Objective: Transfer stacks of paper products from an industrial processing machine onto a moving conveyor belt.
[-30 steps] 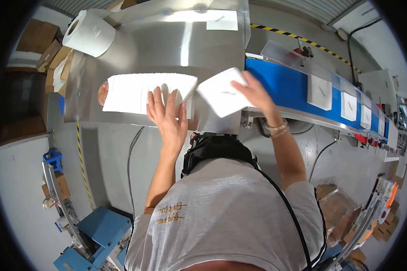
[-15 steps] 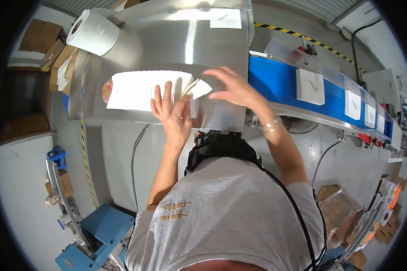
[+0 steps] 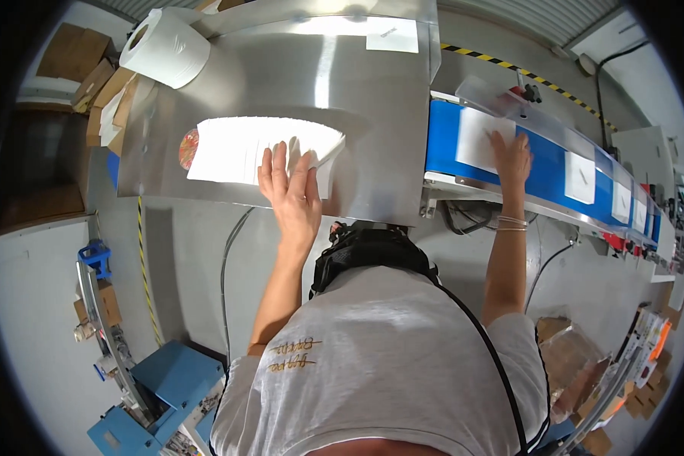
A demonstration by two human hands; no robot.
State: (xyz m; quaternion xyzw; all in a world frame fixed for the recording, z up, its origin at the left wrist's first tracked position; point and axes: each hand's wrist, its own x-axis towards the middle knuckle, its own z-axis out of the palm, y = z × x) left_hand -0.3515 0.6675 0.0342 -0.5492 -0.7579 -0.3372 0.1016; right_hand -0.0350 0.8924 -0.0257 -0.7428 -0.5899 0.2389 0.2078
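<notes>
Change: a second ago the right hand was carrying a white sheet over the worktop; now it is pressing that sheet flat on the blue belt.
Meaning: one sheet is leaving the pile and is joining the line on the belt.
Left hand: resting flat on the pile of white sheets, fingers apart, gripping nothing.
Right hand fingers: lying spread on the sheet, not clamping it.
Sheets on belt: at least four are showing, spaced apart.
Piles: one.
Paper rolls: one paper roll, standing at the worktop's far left corner.
</notes>
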